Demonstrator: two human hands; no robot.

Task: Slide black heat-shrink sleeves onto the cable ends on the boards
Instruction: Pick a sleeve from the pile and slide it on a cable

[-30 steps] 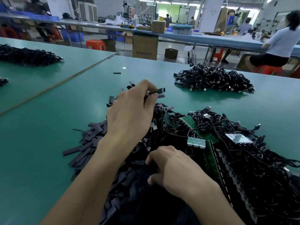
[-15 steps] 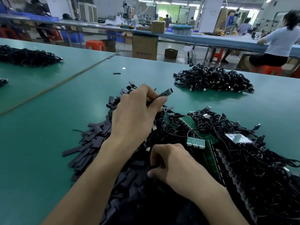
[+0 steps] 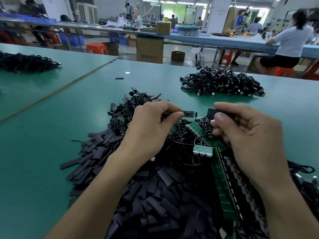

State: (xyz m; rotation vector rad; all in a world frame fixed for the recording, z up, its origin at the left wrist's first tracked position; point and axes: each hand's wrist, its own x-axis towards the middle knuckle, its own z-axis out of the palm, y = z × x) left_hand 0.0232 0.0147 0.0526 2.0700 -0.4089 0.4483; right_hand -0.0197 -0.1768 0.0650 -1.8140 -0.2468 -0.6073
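- The small board [image 3: 188,114] is pinched between the thumb and a finger of the left hand [image 3: 148,128]. The other fingers of that hand are curled in. The board sticks out toward the right hand.
- The right hand [image 3: 250,135] pinches a black sleeve [image 3: 211,112] between its thumb and first finger. The sleeve's end faces the board, with a little gap between them.
- Under both hands is a tangle of thin black cables [image 3: 179,147], with green boards [image 3: 202,150] lying among them.
- Below the left hand and its wrist is a big heap of loose sleeves [image 3: 155,187] on the green table [image 3: 43,161].
- Past the right hand, farther up the table, sits another cable pile [image 3: 222,83].
- Far out to the left of the left hand is a third cable pile [image 3: 25,62].
- Beyond the table, a cardboard box [image 3: 149,50] stands on the floor. A small box [image 3: 178,56] is near it. I cannot tell what is inside either one.
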